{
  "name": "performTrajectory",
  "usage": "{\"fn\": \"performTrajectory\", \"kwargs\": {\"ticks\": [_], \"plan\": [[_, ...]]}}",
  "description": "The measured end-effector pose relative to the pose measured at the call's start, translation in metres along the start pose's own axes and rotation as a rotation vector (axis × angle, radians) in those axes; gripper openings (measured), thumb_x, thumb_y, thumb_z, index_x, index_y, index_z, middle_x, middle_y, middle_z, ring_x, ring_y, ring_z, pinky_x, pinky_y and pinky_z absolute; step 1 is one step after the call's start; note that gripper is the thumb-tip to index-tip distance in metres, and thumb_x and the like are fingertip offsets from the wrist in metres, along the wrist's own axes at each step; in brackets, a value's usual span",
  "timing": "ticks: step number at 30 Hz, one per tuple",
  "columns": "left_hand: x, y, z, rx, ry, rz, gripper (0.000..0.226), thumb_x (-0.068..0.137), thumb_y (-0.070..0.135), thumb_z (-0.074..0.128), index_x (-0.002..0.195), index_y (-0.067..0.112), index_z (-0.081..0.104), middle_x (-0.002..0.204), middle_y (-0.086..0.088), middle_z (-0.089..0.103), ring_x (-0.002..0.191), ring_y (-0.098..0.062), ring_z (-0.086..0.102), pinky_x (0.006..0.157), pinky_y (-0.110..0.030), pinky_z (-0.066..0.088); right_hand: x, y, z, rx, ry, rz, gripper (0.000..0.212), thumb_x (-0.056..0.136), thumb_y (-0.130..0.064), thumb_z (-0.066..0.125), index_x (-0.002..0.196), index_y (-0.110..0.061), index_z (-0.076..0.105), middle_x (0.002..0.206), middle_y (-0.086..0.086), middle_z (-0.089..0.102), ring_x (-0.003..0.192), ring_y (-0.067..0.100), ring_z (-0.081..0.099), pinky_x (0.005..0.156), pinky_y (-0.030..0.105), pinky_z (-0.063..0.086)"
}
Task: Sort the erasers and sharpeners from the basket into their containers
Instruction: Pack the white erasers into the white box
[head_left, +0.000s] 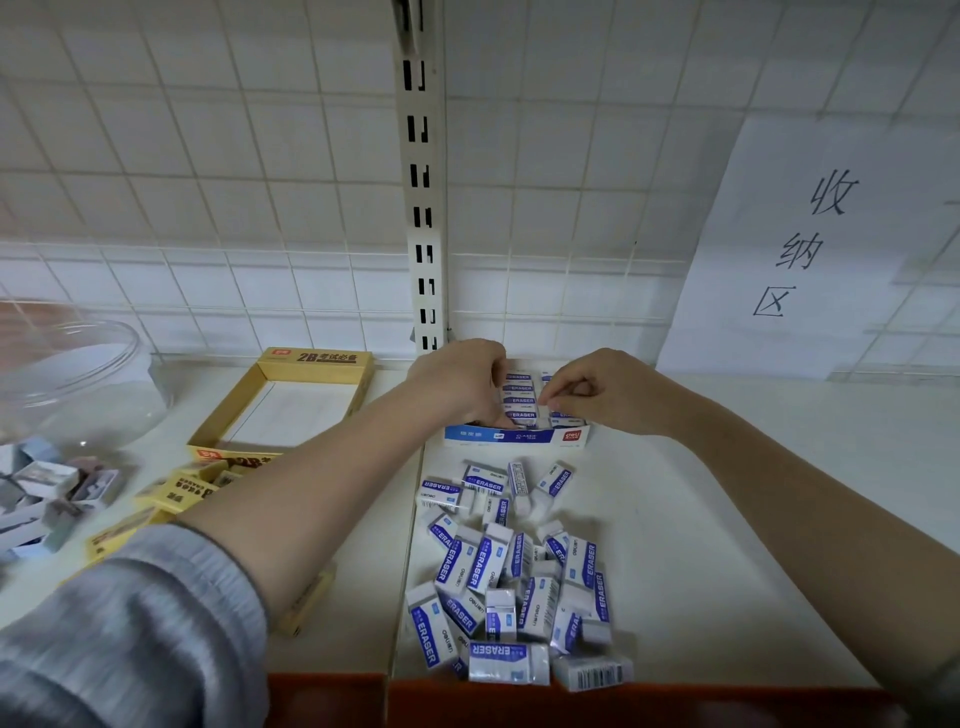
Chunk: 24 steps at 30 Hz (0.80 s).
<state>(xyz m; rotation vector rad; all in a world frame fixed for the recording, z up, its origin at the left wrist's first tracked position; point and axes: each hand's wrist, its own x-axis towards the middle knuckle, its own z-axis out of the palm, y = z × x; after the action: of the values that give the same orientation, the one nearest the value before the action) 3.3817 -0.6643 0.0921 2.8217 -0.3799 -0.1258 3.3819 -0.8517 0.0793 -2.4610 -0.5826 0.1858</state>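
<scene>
A blue and white eraser box stands at the back of the white shelf, with rows of blue-sleeved erasers packed inside. My left hand reaches into the box's left side, fingers curled down on the packed erasers. My right hand hovers over the box's right side, thumb and fingers pinched on an eraser edge. A loose pile of several blue and white erasers lies on the shelf in front of the box.
An open yellow 2B box stands left of the eraser box, with yellow erasers scattered before it. A clear glass bowl and grey-white items sit far left. A paper sign hangs right.
</scene>
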Motion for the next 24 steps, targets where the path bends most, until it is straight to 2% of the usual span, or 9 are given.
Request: {"fn": "performTrajectory", "kwargs": {"ticks": [3, 5, 8, 10, 12, 15, 17, 20, 24], "plan": [[-0.003, -0.001, 0.002, 0.055, 0.023, -0.044, 0.044, 0.068, 0.047, 0.078, 0.076, 0.024, 0.042, 0.084, 0.007, 0.052, 0.083, -0.016, 0.052, 0.069, -0.030, 0.041, 0.001, 0.001, 0.000, 0.013, 0.002, 0.005, 0.009, 0.091, -0.016, 0.061, 0.095, -0.018, 0.069, 0.077, -0.019, 0.062, 0.083, 0.008, 0.064, 0.060, 0.009, 0.048], [-0.007, -0.005, 0.004, -0.006, 0.036, -0.048, 0.045, 0.066, 0.050, 0.078, 0.071, 0.026, 0.041, 0.080, 0.009, 0.051, 0.078, -0.013, 0.051, 0.066, -0.028, 0.039, 0.002, 0.001, 0.000, 0.016, -0.004, 0.003, 0.008, 0.091, -0.017, 0.061, 0.093, -0.022, 0.067, 0.082, -0.017, 0.064, 0.085, 0.009, 0.065, 0.064, 0.013, 0.051], [-0.017, -0.016, 0.001, -0.251, 0.081, -0.042, 0.030, 0.070, 0.040, 0.079, 0.072, 0.028, 0.052, 0.078, 0.012, 0.053, 0.073, -0.007, 0.051, 0.062, -0.023, 0.039, 0.003, -0.003, -0.002, 0.005, -0.011, -0.026, 0.012, 0.091, -0.017, 0.060, 0.093, -0.026, 0.067, 0.090, -0.012, 0.067, 0.084, 0.005, 0.065, 0.063, 0.009, 0.049], [-0.022, -0.026, -0.004, -0.284, 0.165, -0.056, 0.014, 0.078, 0.030, 0.075, 0.079, 0.027, 0.061, 0.084, 0.010, 0.059, 0.079, -0.009, 0.055, 0.066, -0.022, 0.040, 0.006, -0.009, -0.002, -0.002, -0.021, -0.068, 0.013, 0.091, -0.017, 0.061, 0.096, -0.025, 0.070, 0.090, -0.014, 0.066, 0.081, -0.006, 0.062, 0.064, 0.004, 0.045], [-0.025, -0.035, -0.009, -0.212, 0.230, -0.088, 0.004, 0.085, 0.025, 0.068, 0.089, 0.026, 0.069, 0.099, 0.008, 0.065, 0.089, -0.011, 0.054, 0.075, -0.023, 0.040, 0.011, -0.018, 0.000, -0.036, -0.061, -0.115, 0.016, 0.090, -0.018, 0.062, 0.102, -0.022, 0.072, 0.088, -0.019, 0.064, 0.079, -0.011, 0.059, 0.066, 0.005, 0.044], [-0.025, -0.044, -0.010, -0.064, 0.189, -0.064, 0.021, 0.090, 0.030, 0.060, 0.109, 0.028, 0.070, 0.122, 0.008, 0.060, 0.113, -0.018, 0.045, 0.092, -0.027, 0.037, 0.022, -0.029, 0.008, -0.156, -0.162, -0.204, 0.022, 0.091, -0.020, 0.062, 0.110, -0.025, 0.071, 0.085, -0.011, 0.064, 0.080, 0.003, 0.058, 0.070, 0.015, 0.043], [-0.024, -0.044, -0.009, -0.018, 0.146, -0.012, 0.025, 0.093, 0.032, 0.056, 0.115, 0.031, 0.067, 0.127, 0.006, 0.057, 0.119, -0.021, 0.040, 0.099, -0.032, 0.035, 0.028, -0.033, 0.013, -0.221, -0.209, -0.237, 0.024, 0.092, -0.022, 0.060, 0.114, -0.027, 0.069, 0.081, -0.011, 0.058, 0.075, 0.005, 0.053, 0.072, 0.021, 0.041], [-0.020, -0.040, -0.009, 0.098, 0.102, 0.034, 0.027, 0.094, 0.039, 0.051, 0.118, 0.038, 0.064, 0.131, 0.009, 0.053, 0.121, -0.021, 0.038, 0.098, -0.034, 0.034, 0.033, -0.035, 0.017, -0.276, -0.239, -0.268, 0.025, 0.092, -0.019, 0.059, 0.115, -0.025, 0.069, 0.077, -0.017, 0.049, 0.072, 0.000, 0.048, 0.076, 0.023, 0.041], [-0.013, -0.035, -0.008, 0.163, 0.060, -0.040, 0.028, 0.086, 0.053, 0.057, 0.111, 0.044, 0.065, 0.124, 0.013, 0.057, 0.121, -0.017, 0.036, 0.095, -0.034, 0.027, 0.032, -0.032, 0.018, -0.299, -0.245, -0.299, 0.022, 0.092, -0.017, 0.059, 0.110, -0.021, 0.071, 0.080, -0.019, 0.047, 0.075, -0.003, 0.048, 0.075, 0.018, 0.039]]}}
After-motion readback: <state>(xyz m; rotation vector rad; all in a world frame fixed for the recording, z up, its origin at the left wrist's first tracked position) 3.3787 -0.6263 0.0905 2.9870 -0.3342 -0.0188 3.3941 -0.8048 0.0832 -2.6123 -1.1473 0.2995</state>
